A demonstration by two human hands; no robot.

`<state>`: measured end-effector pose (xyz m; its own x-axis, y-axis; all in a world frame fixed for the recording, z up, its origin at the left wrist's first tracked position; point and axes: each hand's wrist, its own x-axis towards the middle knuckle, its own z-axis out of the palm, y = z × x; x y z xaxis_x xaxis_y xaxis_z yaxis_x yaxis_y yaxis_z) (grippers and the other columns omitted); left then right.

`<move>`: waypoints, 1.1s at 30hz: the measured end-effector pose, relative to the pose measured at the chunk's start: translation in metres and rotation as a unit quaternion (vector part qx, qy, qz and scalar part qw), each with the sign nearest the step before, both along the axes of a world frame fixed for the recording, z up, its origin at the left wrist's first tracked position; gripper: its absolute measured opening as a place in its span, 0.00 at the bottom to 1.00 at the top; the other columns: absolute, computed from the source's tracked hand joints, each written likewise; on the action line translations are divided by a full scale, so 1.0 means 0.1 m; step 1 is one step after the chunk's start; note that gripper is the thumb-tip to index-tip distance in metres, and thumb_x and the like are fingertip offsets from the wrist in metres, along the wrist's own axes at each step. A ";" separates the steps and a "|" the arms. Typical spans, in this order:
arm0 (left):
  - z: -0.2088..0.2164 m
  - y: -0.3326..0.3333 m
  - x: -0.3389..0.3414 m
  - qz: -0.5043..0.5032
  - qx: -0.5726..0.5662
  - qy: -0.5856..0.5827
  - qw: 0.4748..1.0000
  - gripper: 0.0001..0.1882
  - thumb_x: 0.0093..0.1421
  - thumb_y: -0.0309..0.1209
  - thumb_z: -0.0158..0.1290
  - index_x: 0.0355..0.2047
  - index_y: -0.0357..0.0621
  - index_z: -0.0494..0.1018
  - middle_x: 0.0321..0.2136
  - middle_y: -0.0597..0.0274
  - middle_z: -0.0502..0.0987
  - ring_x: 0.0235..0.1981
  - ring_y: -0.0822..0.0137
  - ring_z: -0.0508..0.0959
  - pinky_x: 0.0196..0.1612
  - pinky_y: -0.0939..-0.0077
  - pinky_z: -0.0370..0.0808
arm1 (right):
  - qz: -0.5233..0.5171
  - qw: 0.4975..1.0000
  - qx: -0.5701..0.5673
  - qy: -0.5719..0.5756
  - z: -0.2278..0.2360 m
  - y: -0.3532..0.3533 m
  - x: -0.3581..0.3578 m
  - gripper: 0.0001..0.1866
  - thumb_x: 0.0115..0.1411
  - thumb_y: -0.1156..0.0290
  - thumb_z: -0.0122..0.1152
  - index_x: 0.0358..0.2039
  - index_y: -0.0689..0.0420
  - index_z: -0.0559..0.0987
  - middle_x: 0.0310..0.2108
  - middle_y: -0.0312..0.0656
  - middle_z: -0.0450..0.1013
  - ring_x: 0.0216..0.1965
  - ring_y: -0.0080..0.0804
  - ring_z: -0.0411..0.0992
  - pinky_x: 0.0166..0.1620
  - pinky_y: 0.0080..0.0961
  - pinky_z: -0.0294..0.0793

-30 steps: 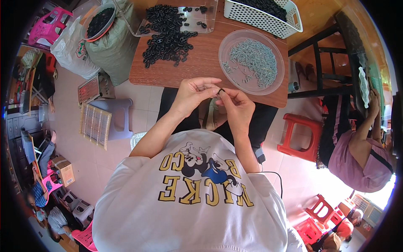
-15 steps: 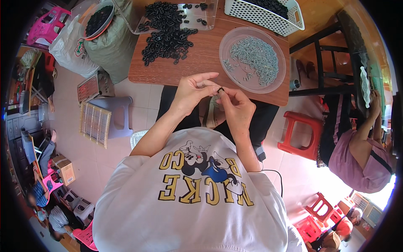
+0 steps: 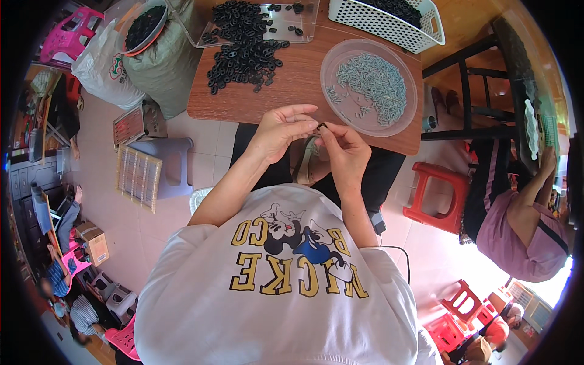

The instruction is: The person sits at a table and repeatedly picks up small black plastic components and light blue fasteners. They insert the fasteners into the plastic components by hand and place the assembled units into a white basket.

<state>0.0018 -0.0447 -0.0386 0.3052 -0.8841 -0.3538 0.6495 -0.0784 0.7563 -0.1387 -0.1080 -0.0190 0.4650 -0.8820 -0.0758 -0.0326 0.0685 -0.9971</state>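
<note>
Just off the table's near edge, a small black plastic piece point(image 3: 321, 126) sits at the fingertips where my two hands meet. My right hand point(image 3: 348, 151) pinches it between thumb and forefinger. From the other side the thumb of my left hand point(image 3: 281, 131) reaches up to the piece; its forefinger stretches out above, and whatever lies under the thumb is hidden. On the table, a loose heap of black oval pieces with holes point(image 3: 243, 64) spills from a clear tray point(image 3: 307, 24). Small silvery-blue screws point(image 3: 380, 82) fill part of a round clear tub point(image 3: 331, 61) at the right.
Behind the tub stands a white perforated basket point(image 3: 389, 33) of black parts. Full sacks point(image 3: 155, 79) and a grey-blue stool point(image 3: 176, 164) are to the left. A red stool point(image 3: 435, 198) and a seated person point(image 3: 517, 237) are at the right, beside a dark frame point(image 3: 465, 91).
My hands hold nearly the same pose, with the left thumb slightly drawn back from the black piece. The whole view has shifted a little.
</note>
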 end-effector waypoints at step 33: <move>0.18 0.01 0.01 -0.047 -0.018 -0.153 0.987 0.23 0.52 0.19 0.57 0.50 0.34 0.68 0.30 0.60 0.78 0.32 0.75 0.77 0.37 0.84 0.73 | 0.012 0.996 -0.071 0.058 0.04 0.02 -0.11 0.07 0.53 0.78 0.61 0.33 0.66 0.79 0.26 0.42 0.77 0.26 0.21 0.76 0.29 0.14 0.72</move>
<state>0.0029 -0.0440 -0.0205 0.3083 -0.9240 -0.2262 0.3811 -0.0979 0.9193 -0.1495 -0.1060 -0.0154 0.4813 -0.8765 -0.0065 -0.1484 -0.0742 -0.9861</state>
